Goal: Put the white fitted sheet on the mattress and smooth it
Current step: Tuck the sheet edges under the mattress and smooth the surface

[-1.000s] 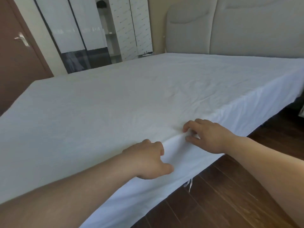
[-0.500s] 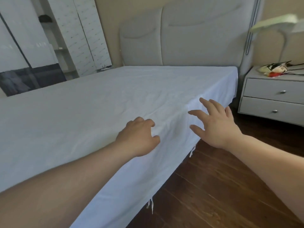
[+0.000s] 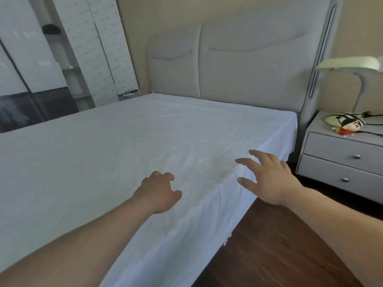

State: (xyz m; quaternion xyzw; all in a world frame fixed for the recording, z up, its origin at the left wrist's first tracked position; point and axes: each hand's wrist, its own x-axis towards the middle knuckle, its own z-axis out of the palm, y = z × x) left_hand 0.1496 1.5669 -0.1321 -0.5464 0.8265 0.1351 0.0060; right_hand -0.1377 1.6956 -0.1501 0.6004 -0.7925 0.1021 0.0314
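The white fitted sheet (image 3: 124, 154) covers the whole top of the mattress and hangs down its near side, with light creases near the edge. My left hand (image 3: 158, 191) hovers over the sheet close to the near edge, fingers loosely curled, holding nothing. My right hand (image 3: 269, 179) is spread with straight fingers just beyond the mattress edge, above the hanging side of the sheet, and I cannot tell whether it touches the fabric. Short white ties (image 3: 227, 239) dangle from the sheet's lower hem.
A padded grey headboard (image 3: 238, 65) stands at the far end. To the right is a grey nightstand (image 3: 339, 162) with two drawers, a plush toy (image 3: 342, 123) and a lamp (image 3: 352, 67). Dark wood floor (image 3: 279, 245) runs along the bed. Wardrobes (image 3: 62, 59) stand at the left.
Both hands let go of the pinched fold at the sheet's edge and opened. My view and hands moved along the bed toward the headboard, and the right hand spread its fingers.
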